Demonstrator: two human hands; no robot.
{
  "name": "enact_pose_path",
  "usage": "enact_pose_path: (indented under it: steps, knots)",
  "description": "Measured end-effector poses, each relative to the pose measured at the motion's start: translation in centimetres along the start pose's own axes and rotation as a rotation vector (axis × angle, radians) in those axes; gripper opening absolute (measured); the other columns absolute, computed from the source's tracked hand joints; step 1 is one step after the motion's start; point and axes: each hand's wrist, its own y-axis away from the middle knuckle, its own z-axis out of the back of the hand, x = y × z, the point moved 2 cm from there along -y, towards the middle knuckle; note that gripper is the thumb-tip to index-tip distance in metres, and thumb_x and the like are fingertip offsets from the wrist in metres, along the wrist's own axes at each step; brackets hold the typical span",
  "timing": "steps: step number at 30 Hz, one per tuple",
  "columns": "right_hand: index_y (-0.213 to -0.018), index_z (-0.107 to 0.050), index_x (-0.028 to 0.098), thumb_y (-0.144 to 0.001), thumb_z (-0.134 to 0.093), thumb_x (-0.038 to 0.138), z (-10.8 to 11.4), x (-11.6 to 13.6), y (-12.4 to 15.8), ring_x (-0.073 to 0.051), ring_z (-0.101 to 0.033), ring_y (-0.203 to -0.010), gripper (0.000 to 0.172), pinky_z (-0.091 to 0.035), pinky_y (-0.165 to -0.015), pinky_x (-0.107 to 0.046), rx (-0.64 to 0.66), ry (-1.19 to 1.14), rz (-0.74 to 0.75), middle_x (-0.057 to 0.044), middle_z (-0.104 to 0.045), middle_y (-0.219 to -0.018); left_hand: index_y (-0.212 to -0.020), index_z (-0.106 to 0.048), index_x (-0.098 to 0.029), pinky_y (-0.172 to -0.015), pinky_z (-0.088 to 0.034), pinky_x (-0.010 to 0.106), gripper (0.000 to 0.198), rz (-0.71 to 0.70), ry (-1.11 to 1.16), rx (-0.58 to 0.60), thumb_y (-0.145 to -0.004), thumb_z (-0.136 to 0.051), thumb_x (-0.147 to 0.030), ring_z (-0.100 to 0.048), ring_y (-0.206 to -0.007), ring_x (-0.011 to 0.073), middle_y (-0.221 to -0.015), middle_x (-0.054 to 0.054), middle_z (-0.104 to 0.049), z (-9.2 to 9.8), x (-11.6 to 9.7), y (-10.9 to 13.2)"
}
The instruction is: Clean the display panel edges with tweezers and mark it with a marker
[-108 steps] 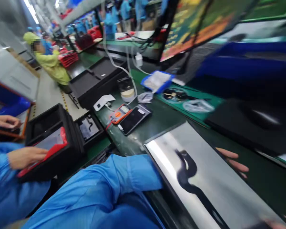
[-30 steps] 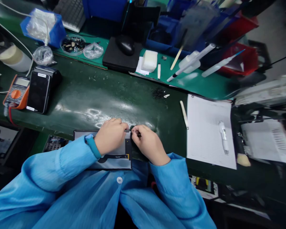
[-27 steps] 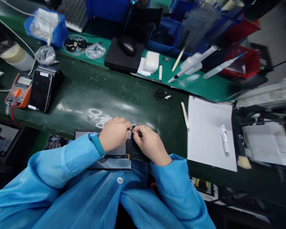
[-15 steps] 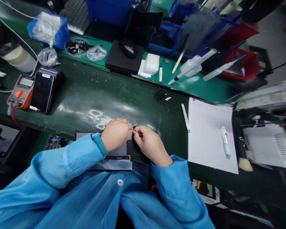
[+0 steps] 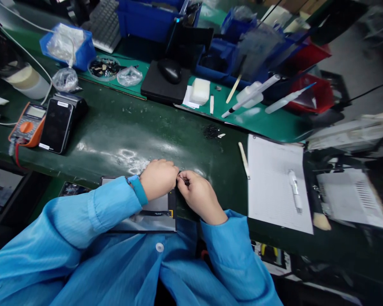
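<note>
A flat display panel (image 5: 159,225) with a grey back and black edges lies at the bench's front edge, partly beneath my left forearm. A black flex cable (image 5: 155,213) with a gold end runs across it. My left hand (image 5: 159,179) is closed over the panel's far right corner; its fingertips are hidden, so what they hold cannot be made out. Beside that corner, my right hand (image 5: 200,195) is closed with curled fingers around a small dark shiny thing (image 5: 185,181). The two hands almost touch at the fingertips.
To the left are an orange multimeter (image 5: 27,125) and a phone on a stand (image 5: 55,125). A paper pad (image 5: 271,182) with a white pen (image 5: 295,191) lies right, near a pale stick (image 5: 244,160). Dark scraps (image 5: 211,131) lie ahead. A mouse (image 5: 170,70) and bins stand behind.
My left hand has turned slightly and shifted right, covering more of the panel's corner. The right hand stays beside it, still pinching. The whole view has shifted a little.
</note>
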Motion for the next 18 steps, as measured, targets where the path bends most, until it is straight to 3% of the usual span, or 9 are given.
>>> enact_pose_path:
  steps: [9,18]
  knots:
    - [-0.079,-0.06,0.021,-0.088,-0.05,0.024,-0.06,-0.12,0.11,-0.02,-0.058,-0.069,0.013,-0.039,-0.064,-0.029,0.003,-0.021,-0.032,-0.005,-0.064,-0.073,-0.087,-0.069,-0.013,-0.08,-0.051,0.038,0.023,0.013,0.016,-0.072,-0.09,-0.047,-0.019,-0.066,-0.088,0.0267,-0.086,0.01,-0.069,-0.87,0.63,-0.09]
    - [-0.084,-0.064,0.02,-0.09,-0.049,0.03,0.4,-0.33,0.41,-0.021,-0.065,-0.075,0.019,-0.045,-0.068,-0.031,-0.025,-0.134,-0.101,-0.006,-0.07,-0.079,-0.09,-0.068,-0.013,-0.082,-0.05,0.038,0.026,0.002,-0.007,-0.043,-0.096,-0.044,-0.021,-0.064,-0.087,0.0258,-0.085,0.01,-0.067,-0.64,0.88,0.23]
